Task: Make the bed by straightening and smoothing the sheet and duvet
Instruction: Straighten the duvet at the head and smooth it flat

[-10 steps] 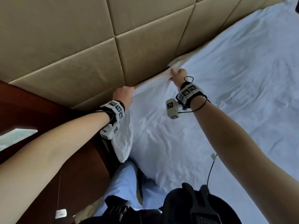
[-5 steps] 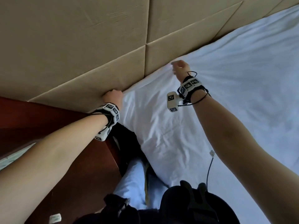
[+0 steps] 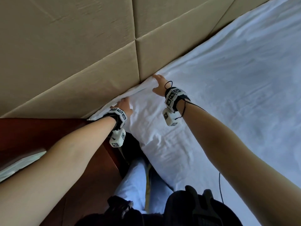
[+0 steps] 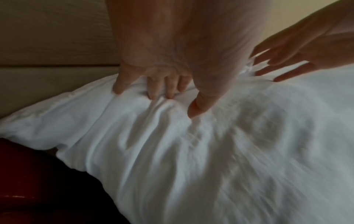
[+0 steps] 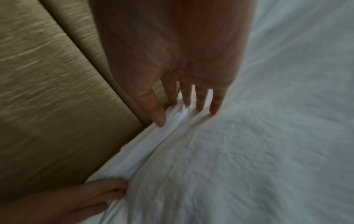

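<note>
Beige padded headboard meets a bed's white sheet. Left hand and right hand press its bunched top edge with straight, spread fingers, tucking it; next likely smoothing the wrinkles outward.

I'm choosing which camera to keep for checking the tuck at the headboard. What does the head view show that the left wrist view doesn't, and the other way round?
Only the head view shows both forearms with their marker wristbands, the headboard's panel seams, the wide smooth stretch of sheet and the person's legs.

Only the left wrist view shows the left hand's fingers pressing down into bunched folds of cloth.

Both show the left hand and right hand resting on the white sheet's edge at the beige headboard, and the dark red wood beside the bed.
</note>
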Available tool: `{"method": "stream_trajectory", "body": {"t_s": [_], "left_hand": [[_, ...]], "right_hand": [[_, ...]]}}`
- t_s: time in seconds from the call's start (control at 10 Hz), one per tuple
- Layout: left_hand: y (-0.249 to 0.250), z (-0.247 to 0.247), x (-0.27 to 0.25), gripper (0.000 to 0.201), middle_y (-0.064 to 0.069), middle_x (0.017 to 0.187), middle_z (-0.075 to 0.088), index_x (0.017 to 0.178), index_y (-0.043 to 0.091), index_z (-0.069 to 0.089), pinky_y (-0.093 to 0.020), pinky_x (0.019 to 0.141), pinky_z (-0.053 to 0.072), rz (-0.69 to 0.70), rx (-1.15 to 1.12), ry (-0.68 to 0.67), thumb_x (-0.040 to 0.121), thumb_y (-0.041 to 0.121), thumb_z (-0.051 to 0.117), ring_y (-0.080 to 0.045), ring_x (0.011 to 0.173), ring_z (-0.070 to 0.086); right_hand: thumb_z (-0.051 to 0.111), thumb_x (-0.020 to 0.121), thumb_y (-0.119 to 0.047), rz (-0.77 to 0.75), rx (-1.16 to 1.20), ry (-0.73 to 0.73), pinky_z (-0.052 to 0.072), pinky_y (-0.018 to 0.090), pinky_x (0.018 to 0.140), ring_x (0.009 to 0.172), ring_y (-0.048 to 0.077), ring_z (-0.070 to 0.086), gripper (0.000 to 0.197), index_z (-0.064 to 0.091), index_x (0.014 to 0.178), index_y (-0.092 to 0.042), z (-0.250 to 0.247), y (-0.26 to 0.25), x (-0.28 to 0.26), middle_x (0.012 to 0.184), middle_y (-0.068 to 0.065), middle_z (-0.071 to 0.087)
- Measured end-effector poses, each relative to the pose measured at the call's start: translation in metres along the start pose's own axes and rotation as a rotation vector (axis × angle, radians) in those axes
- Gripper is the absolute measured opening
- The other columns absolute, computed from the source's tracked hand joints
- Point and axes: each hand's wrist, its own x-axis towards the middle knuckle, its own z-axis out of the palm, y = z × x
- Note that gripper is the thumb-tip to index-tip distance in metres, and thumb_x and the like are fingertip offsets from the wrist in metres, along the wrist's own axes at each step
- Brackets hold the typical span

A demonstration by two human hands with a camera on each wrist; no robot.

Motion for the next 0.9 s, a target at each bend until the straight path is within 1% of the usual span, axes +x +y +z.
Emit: {"method": "stream_trajectory", "body": {"t_s": [0.1, 0.2, 0.3, 0.4, 0.5, 0.6, 0.7, 0.8, 0.9], "left_hand": [[-0.004, -0.002, 0.021, 0.067, -0.016, 0.150, 0.035, 0.150, 0.009, 0.020, -0.041, 0.110, 0.036, 0.004, -0.058, -0.055, 0.092, 0.017, 0.052, -0.033, 0.135, 0.041], [0.005, -0.002, 0.033, 0.055, -0.017, 0.150, 0.035, 0.147, 0.005, 0.029, -0.035, 0.112, 0.031, 0.037, -0.026, -0.088, 0.095, 0.012, 0.048, -0.030, 0.137, 0.038], [0.022, -0.003, 0.033, 0.047, -0.019, 0.143, 0.044, 0.141, 0.002, 0.039, -0.034, 0.107, 0.036, 0.105, 0.144, -0.075, 0.096, 0.014, 0.048, -0.031, 0.131, 0.045], [0.067, -0.011, 0.025, 0.036, -0.019, 0.131, 0.056, 0.127, 0.001, 0.055, -0.036, 0.097, 0.045, 0.123, 0.255, -0.080, 0.095, 0.016, 0.048, -0.032, 0.121, 0.055], [0.122, -0.032, 0.009, 0.028, -0.012, 0.119, 0.065, 0.113, 0.008, 0.065, -0.033, 0.083, 0.048, 0.167, 0.320, 0.023, 0.093, 0.018, 0.049, -0.029, 0.111, 0.062], [0.181, -0.058, -0.007, 0.028, -0.012, 0.120, 0.064, 0.115, 0.008, 0.063, -0.034, 0.085, 0.048, 0.268, 0.331, 0.111, 0.093, 0.019, 0.048, -0.030, 0.112, 0.062], [0.234, -0.080, -0.016, 0.030, -0.016, 0.123, 0.059, 0.120, 0.005, 0.054, -0.040, 0.085, 0.049, 0.405, 0.298, 0.210, 0.094, 0.019, 0.048, -0.036, 0.112, 0.059], [0.273, -0.096, -0.017, 0.041, -0.013, 0.138, 0.044, 0.134, 0.009, 0.043, -0.044, 0.096, 0.044, 0.522, 0.270, 0.262, 0.094, 0.018, 0.048, -0.033, 0.125, 0.047], [0.307, -0.108, -0.012, 0.057, -0.005, 0.153, 0.024, 0.146, 0.015, 0.030, -0.042, 0.104, 0.039, 0.688, 0.292, 0.278, 0.093, 0.014, 0.050, -0.029, 0.136, 0.034]], "right_hand": [[0.047, 0.090, -0.008, -0.002, 0.057, -0.045, 0.041, 0.033, 0.102, 0.140, 0.026, 0.032, 0.067, 0.022, 0.151, -0.018, 0.004, 0.001, 0.003, 0.160, 0.005, 0.012], [0.047, 0.089, -0.003, -0.042, 0.071, 0.035, 0.035, 0.031, 0.108, 0.141, 0.024, 0.032, 0.065, 0.027, 0.149, -0.014, -0.002, 0.016, -0.002, 0.155, 0.007, 0.026], [0.048, 0.089, -0.002, -0.050, 0.059, 0.160, 0.034, 0.029, 0.108, 0.138, 0.022, 0.035, 0.060, 0.033, 0.146, -0.013, -0.017, 0.042, -0.017, 0.151, 0.007, 0.034], [0.047, 0.089, -0.001, 0.020, 0.060, 0.279, 0.035, 0.033, 0.110, 0.136, 0.024, 0.037, 0.056, 0.038, 0.143, -0.014, -0.038, 0.082, -0.035, 0.148, 0.007, 0.038], [0.047, 0.089, -0.001, 0.143, 0.062, 0.388, 0.035, 0.034, 0.111, 0.135, 0.024, 0.037, 0.055, 0.039, 0.142, -0.013, -0.064, 0.124, -0.056, 0.148, 0.006, 0.038], [0.045, 0.090, -0.001, 0.243, 0.083, 0.463, 0.032, 0.033, 0.112, 0.137, 0.025, 0.034, 0.054, 0.037, 0.142, -0.011, -0.091, 0.157, -0.078, 0.149, 0.007, 0.035], [0.045, 0.089, 0.000, 0.304, 0.115, 0.542, 0.032, 0.034, 0.112, 0.137, 0.026, 0.034, 0.055, 0.036, 0.143, -0.011, -0.118, 0.187, -0.102, 0.149, 0.007, 0.034], [0.046, 0.089, -0.001, 0.324, 0.124, 0.575, 0.032, 0.038, 0.114, 0.139, 0.027, 0.031, 0.057, 0.034, 0.144, -0.010, -0.139, 0.209, -0.122, 0.151, 0.008, 0.032], [0.047, 0.092, -0.007, 0.367, 0.103, 0.620, 0.029, 0.040, 0.115, 0.141, 0.028, 0.026, 0.058, 0.027, 0.147, -0.012, -0.161, 0.235, -0.136, 0.155, 0.008, 0.025]]}}
